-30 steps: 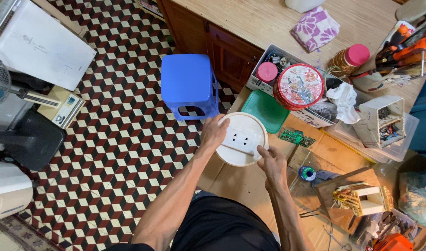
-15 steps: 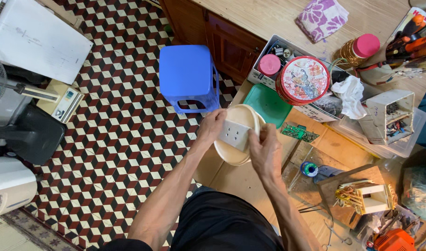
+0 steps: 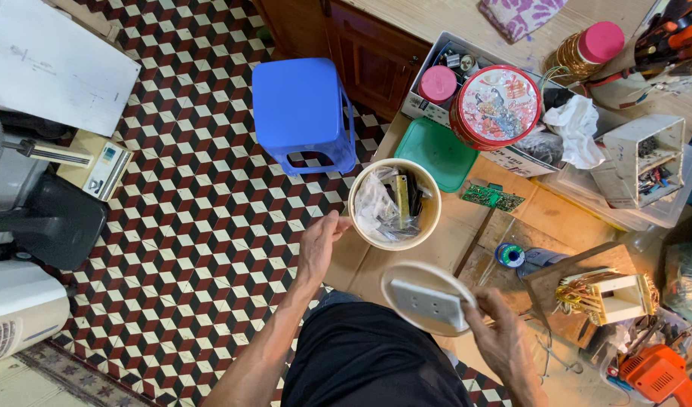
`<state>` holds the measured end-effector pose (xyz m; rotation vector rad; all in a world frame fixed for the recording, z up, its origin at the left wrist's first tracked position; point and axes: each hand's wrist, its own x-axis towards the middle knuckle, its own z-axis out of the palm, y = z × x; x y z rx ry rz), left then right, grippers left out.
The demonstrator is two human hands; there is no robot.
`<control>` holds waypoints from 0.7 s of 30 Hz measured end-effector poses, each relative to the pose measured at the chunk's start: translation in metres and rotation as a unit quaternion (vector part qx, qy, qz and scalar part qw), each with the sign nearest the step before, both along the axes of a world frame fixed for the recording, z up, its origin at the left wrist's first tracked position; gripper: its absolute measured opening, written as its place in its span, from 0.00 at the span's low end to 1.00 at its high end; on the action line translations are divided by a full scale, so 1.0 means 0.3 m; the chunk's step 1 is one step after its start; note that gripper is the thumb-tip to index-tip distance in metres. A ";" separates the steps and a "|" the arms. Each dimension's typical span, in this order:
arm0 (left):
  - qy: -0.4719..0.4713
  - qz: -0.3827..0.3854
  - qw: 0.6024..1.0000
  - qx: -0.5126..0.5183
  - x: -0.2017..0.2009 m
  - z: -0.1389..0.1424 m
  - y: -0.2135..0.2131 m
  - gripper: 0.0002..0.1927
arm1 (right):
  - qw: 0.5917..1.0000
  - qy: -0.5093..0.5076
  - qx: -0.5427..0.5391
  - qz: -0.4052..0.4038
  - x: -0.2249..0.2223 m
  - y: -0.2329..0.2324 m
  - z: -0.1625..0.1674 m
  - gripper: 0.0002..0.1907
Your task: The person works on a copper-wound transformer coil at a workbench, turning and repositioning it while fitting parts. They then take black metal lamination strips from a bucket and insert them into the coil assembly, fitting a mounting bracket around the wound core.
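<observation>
wooden bench (image 3: 451, 249), round tub (image 3: 395, 205), green lid (image 3: 436, 151), circuit board (image 3: 494, 197), solder spool (image 3: 509, 255), cluttered box (image 3: 436, 109)

A round cream tub (image 3: 395, 203) stands open, full of parts, its white lid (image 3: 427, 298) lifted off nearby.

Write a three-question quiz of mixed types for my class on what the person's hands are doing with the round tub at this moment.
1. True or false: the round lid sits closed on the cream tub.
2. Which hand holds the lid? A) left hand B) right hand C) both
3. Fill in: the left hand rests against the tub's ____ side, the one facing the blue stool and the patterned floor.

Key
1. False: the lid is off and held apart from the tub, which stands open with plastic bags and small parts showing inside.
2. B: the right hand's fingers grip the lid's edge.
3. Outer.
</observation>
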<state>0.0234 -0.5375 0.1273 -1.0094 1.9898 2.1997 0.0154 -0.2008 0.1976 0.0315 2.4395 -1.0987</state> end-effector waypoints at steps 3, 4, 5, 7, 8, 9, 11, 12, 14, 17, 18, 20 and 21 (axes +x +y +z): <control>-0.007 -0.065 0.985 -0.161 -0.024 0.015 0.014 0.17 | 0.993 0.008 0.092 -0.072 0.010 0.016 -0.110 0.16; 0.034 -0.092 0.965 -0.241 -0.037 0.024 0.024 0.15 | 0.990 0.028 0.117 -0.071 -0.001 0.002 -0.148 0.17; 0.075 -0.118 0.938 -0.319 -0.053 0.032 0.038 0.13 | 0.986 0.048 0.142 -0.070 -0.013 -0.005 -0.172 0.18; 0.157 -0.173 0.884 -0.404 -0.090 0.040 0.072 0.14 | 0.982 0.090 0.146 -0.074 -0.027 -0.034 -0.208 0.17; 0.198 -0.202 0.865 -0.415 -0.114 0.040 0.088 0.15 | 0.980 0.111 0.148 -0.075 -0.035 -0.051 -0.216 0.16; 0.238 -0.231 0.843 -0.423 -0.133 0.037 0.103 0.16 | 0.982 0.100 0.135 -0.083 -0.044 -0.064 -0.216 0.16; 0.222 -0.297 0.813 -0.450 -0.173 0.023 0.131 0.23 | 0.986 0.081 0.110 -0.097 -0.056 -0.094 -0.197 0.16; 0.213 -0.329 0.796 -0.462 -0.186 0.015 0.140 0.27 | 0.979 0.144 0.116 -0.083 -0.049 -0.103 -0.177 0.17; 0.150 -0.364 0.783 -0.481 -0.198 -0.003 0.150 0.29 | 0.953 0.266 0.131 -0.057 -0.026 -0.125 -0.127 0.19; 0.142 -0.399 0.751 -0.507 -0.194 -0.024 0.132 0.27 | 0.951 0.296 0.064 -0.063 -0.007 -0.170 -0.066 0.19; 0.153 -0.406 0.739 -0.516 -0.187 -0.029 0.121 0.26 | 0.944 0.323 0.063 -0.032 -0.004 -0.188 -0.053 0.17; 0.144 -0.426 0.721 -0.527 -0.168 -0.032 0.098 0.19 | 0.924 0.376 0.055 0.034 -0.028 -0.231 -0.049 0.15; 0.138 -0.435 0.711 -0.535 -0.160 -0.029 0.080 0.16 | 0.930 0.360 0.045 0.059 -0.057 -0.257 -0.058 0.14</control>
